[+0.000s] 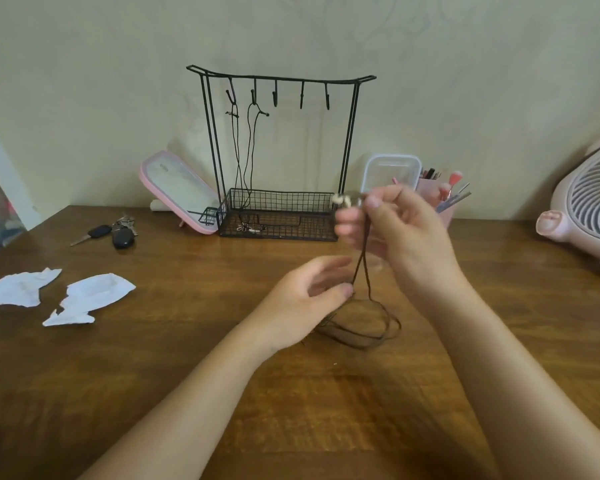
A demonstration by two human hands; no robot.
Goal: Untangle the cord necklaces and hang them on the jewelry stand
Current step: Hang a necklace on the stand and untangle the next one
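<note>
The right hand (406,233) is raised above the desk (187,358), its fingers (373,202) pinching the top of a dark cord necklace (364,327) beside a pale, blurred pendant (343,201). Two strands drop from it to loose loops lying on the desk. The left hand (305,296) sits lower with its fingers loosely curled and its thumb tip at a strand; I cannot tell whether it grips. Behind, on the jewelry stand (281,77), two other necklaces (246,150) hang from the two leftmost hooks. Keys (118,233) and torn paper (90,296) lie to the left.
</note>
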